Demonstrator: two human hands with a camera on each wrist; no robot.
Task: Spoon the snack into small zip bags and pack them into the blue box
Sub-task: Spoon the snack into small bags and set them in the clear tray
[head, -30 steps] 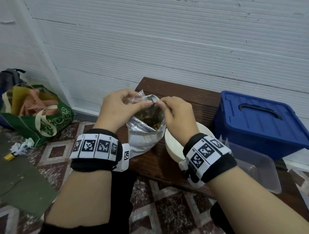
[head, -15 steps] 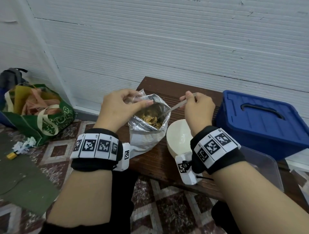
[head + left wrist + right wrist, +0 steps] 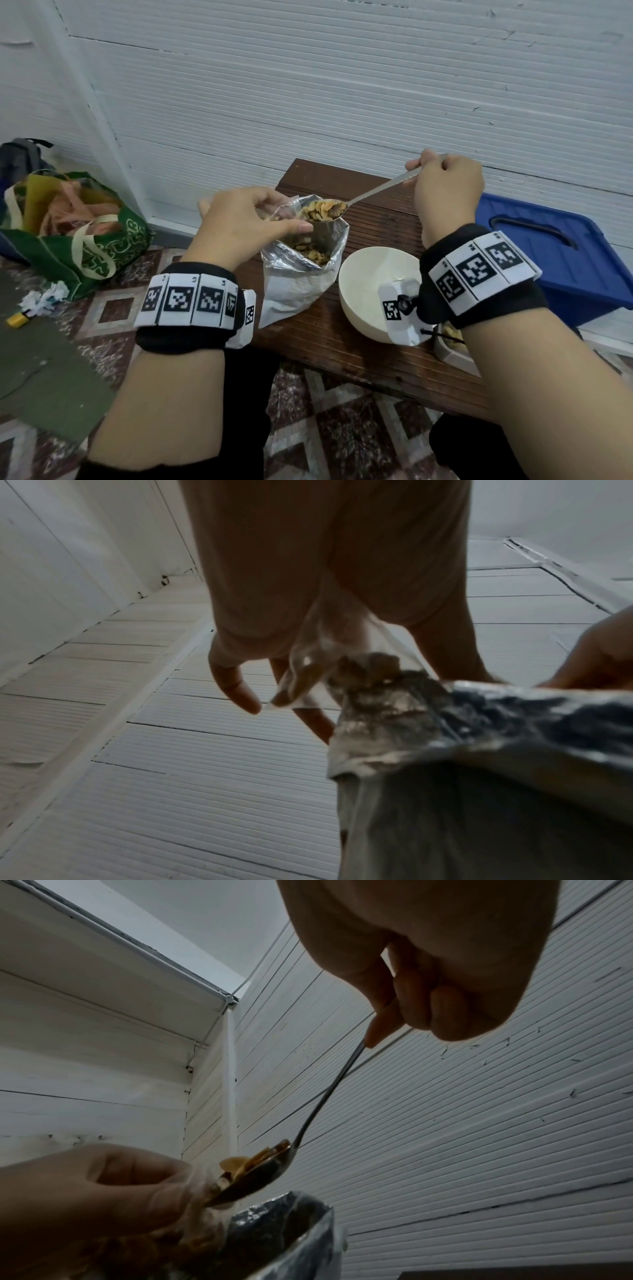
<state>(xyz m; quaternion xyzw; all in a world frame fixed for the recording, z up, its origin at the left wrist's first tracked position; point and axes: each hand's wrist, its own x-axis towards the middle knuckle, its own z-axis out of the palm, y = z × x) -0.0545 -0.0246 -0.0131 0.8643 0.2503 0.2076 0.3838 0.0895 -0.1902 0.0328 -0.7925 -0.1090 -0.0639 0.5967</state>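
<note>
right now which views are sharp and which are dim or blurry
Head view: bright and sharp, the spoon and snack clear, wall lines bowed by the wide lens. Left wrist view: dim, the left hand backlit, the foil bag smeared out of focus. Right wrist view: dim too, the right hand dark against the wall.

Showing polished, glossy metal on the spoon [image 3: 376, 192], its bowl mirror-bright in the right wrist view. Crinkling with a shiny silver foil lining inside the snack bag [image 3: 301, 274] (matt and pale on the outside). Looking thin, clear and glossy: the small zip bag [image 3: 318, 653], plastic film. Gleaming smooth and cream-white on the bowl [image 3: 363, 291]. Reading as hard, semi-gloss plastic on the blue box [image 3: 555, 260]. Appearing dark, grooved wood with a dull sheen on the bench [image 3: 387, 219]. Running ribbed and matt white across the wall panels [image 3: 342, 102].
</note>
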